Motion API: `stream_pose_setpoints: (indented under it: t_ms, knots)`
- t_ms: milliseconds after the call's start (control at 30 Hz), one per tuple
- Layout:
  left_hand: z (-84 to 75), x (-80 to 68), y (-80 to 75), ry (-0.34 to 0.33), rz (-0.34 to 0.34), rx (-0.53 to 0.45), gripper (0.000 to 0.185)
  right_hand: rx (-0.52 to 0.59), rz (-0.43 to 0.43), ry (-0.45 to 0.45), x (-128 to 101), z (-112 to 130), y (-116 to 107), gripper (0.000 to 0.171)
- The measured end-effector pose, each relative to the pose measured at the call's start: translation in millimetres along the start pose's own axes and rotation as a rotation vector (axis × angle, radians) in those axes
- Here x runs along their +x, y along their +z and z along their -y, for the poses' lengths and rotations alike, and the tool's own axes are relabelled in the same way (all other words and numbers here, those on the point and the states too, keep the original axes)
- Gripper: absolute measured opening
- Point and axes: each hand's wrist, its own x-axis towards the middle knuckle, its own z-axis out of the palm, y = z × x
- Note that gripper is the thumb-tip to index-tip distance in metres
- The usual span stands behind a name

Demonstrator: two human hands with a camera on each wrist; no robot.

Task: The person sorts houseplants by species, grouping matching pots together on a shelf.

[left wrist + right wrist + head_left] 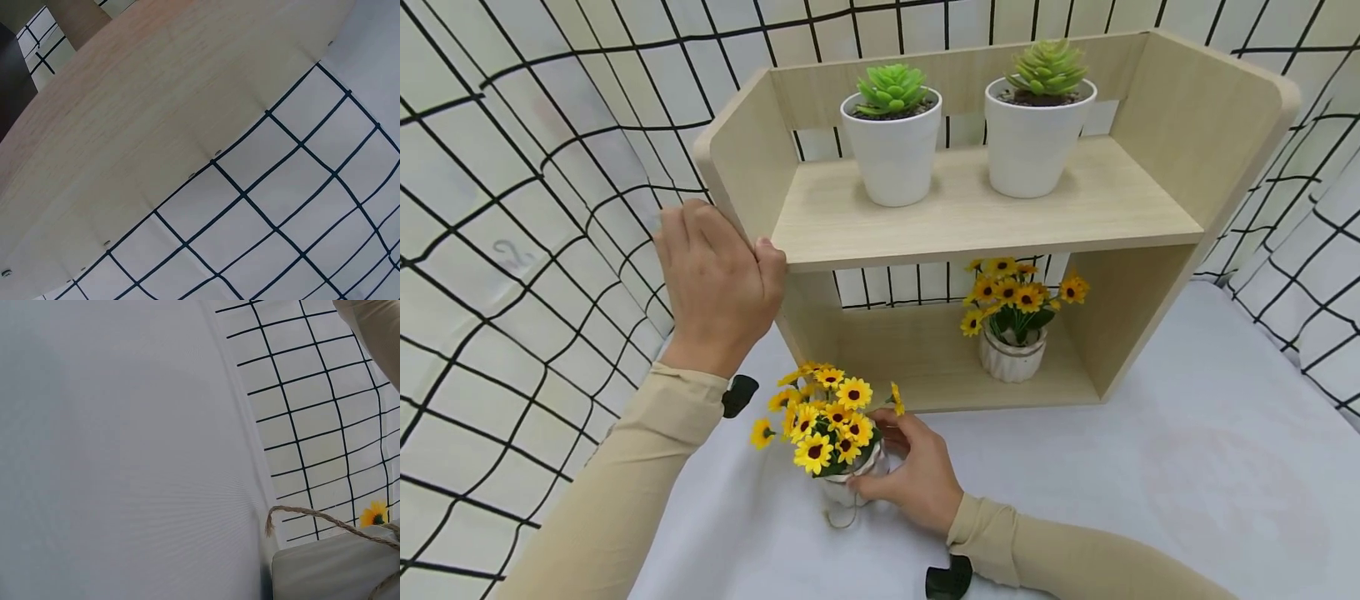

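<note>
A two-tier wooden shelf (1000, 229) stands against the mesh. My left hand (718, 287) grips its left side panel at the front edge, thumb on the inner side. In the left wrist view the pale panel (156, 119) spans the upper left, and the hand is out of sight. In front of the shelf's lower left, my right hand (921, 475) holds a whitish pot (842, 492) of yellow sunflowers (835, 408), thumb in front and fingers on the right side. Loose twine (312, 515) sticks out from the pot in the right wrist view.
Two white pots with green succulents, one left (892, 158) and one right (1036, 142), stand on the upper tier. A second sunflower pot (1012, 357) stands at the lower tier's right. Black wire mesh (542, 175) surrounds a white cloth surface (1187, 467).
</note>
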Motion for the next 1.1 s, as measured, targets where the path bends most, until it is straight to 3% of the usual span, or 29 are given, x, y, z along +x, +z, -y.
stream_pose_setpoints:
  t_ms: [533,867,1100]
  knots:
    - [-0.6,0.9,0.9,0.013,-0.007,0.011,0.037,0.023,-0.002,-0.059,-11.2,10.6,-25.2,0.078]
    - [0.8,1.0,2.1,0.004,-0.007,0.011,0.038,-0.055,-0.067,-0.148,-12.3,13.1,-52.2,0.073]
    - [-1.2,1.3,1.8,-0.004,0.001,0.006,0.038,0.006,-0.134,-0.128,0.2,15.5,-69.5,0.076]
